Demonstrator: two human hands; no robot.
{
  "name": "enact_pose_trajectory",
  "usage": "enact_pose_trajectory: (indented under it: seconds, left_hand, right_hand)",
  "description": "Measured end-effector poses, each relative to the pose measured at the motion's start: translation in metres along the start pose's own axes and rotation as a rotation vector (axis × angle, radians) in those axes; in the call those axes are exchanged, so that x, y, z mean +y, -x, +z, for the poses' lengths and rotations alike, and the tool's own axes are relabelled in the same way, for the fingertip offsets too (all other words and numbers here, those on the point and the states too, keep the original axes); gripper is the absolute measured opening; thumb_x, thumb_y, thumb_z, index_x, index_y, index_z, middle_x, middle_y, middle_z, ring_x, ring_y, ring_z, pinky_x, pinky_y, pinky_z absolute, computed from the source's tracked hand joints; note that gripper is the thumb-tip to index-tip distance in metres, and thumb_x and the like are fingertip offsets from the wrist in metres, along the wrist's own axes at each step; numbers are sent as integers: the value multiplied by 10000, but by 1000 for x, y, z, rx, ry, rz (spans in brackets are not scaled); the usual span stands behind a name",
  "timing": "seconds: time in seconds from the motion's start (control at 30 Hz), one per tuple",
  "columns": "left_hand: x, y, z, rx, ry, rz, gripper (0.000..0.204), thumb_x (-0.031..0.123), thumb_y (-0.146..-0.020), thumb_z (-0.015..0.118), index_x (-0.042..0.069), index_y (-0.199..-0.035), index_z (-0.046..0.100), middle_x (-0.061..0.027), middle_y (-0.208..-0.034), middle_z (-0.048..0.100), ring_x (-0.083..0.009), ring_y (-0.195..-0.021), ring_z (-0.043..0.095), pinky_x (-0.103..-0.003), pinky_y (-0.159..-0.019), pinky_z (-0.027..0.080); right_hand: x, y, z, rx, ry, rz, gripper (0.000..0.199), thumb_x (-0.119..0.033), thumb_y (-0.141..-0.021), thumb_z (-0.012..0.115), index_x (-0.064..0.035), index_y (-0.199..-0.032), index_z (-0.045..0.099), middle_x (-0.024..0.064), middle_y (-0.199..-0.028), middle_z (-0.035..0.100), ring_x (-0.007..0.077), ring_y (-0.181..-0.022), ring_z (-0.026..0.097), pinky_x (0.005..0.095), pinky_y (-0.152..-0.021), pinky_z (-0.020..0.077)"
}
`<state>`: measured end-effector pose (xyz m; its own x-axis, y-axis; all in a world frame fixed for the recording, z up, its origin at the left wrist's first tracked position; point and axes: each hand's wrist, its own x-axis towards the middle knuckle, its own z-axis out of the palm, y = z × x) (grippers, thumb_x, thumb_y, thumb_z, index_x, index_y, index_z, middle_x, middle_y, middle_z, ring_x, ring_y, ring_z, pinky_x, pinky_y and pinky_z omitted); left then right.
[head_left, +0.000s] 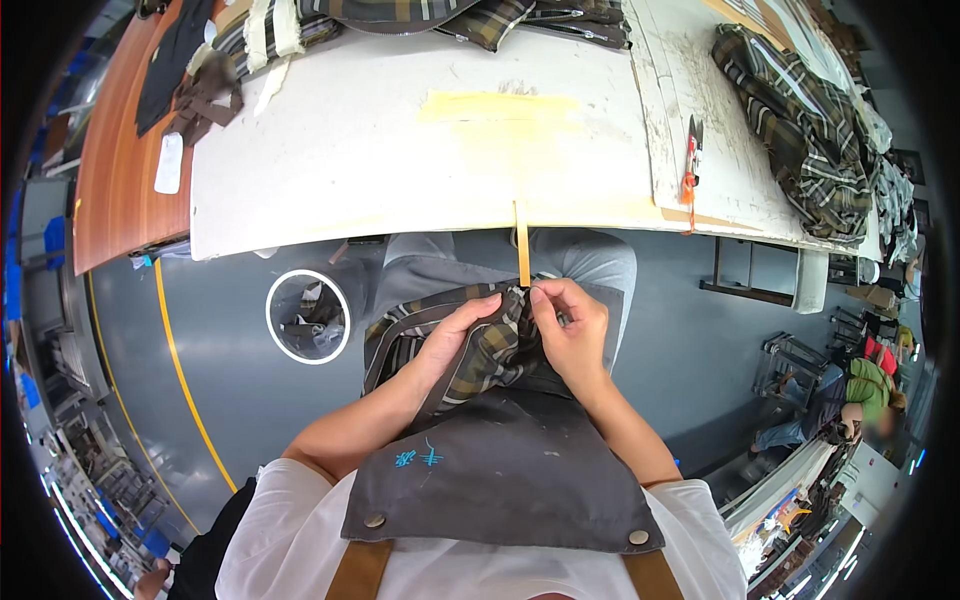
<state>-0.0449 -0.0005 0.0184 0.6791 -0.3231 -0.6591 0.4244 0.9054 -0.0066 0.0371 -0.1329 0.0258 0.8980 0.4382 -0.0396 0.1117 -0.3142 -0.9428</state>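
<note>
A dark plaid garment (pixel 487 358) with grey edging lies bunched across my lap, over a grey apron (pixel 500 450). My left hand (pixel 452 338) is closed on its upper layer, thumb lying along the fabric. With thumb and forefinger together, my right hand (pixel 572 325) pinches the garment's far edge; the exact bit between the fingertips is hidden. A narrow yellow strap (pixel 522 245) runs from the table's front edge down to the cloth, ending right between my two hands. How it joins the cloth is too small to tell.
The white-topped table (pixel 330 150) spans ahead. On it lie red-handled snips (pixel 691 165), a plaid pile (pixel 800 140) at right, more plaid pieces (pixel 490 20) at the back and brown straps (pixel 208 100) at left. A round white-rimmed bin (pixel 346 322) stands left of my legs. Someone in green (pixel 868 390) is far right.
</note>
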Motion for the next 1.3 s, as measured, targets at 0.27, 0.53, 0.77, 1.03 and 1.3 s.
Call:
enact_pose_trajectory:
  seconds: [0.27,0.53,0.77,1.03,1.3]
  left_hand:
    - [1,-6,8,6,30,38,297,291,-860,539,46,-1020,588,-29,-862,636,-111,-715,600,-229,-637,477]
    - [12,-15,10,-114,52,136,273,248,-870,510,18,-993,593,-76,-887,634,-149,-742,608,-276,-667,494]
    - [36,-22,18,-60,-18,193,259,251,-846,552,33,-972,610,-63,-848,648,-157,-697,620,-278,-610,505]
    - [47,-30,-7,-181,-289,163,197,175,-834,600,24,-958,618,-56,-837,644,-129,-680,606,-226,-623,482]
    - [22,-68,-6,108,-781,876,138,102,-856,555,-31,-833,585,23,-661,550,-22,-598,434,-201,-519,371]
  right_hand:
    - [-10,-4,-3,6,-154,168,63,2,-821,575,52,-784,589,41,-635,606,79,-550,587,198,-502,459]
    - [-18,-23,1,6,60,112,52,-27,-798,604,17,-771,597,18,-598,594,40,-506,525,193,-468,420]
    - [-8,-27,-3,37,-65,13,87,-45,-755,645,15,-792,594,55,-711,602,89,-661,540,247,-608,438]
    - [-22,-6,-24,-154,295,-43,125,-26,-754,648,25,-689,554,73,-593,535,123,-549,510,268,-513,401]
    - [-25,3,-6,-173,515,-325,150,-71,-707,700,-2,-670,572,114,-601,554,262,-499,532,335,-452,414]
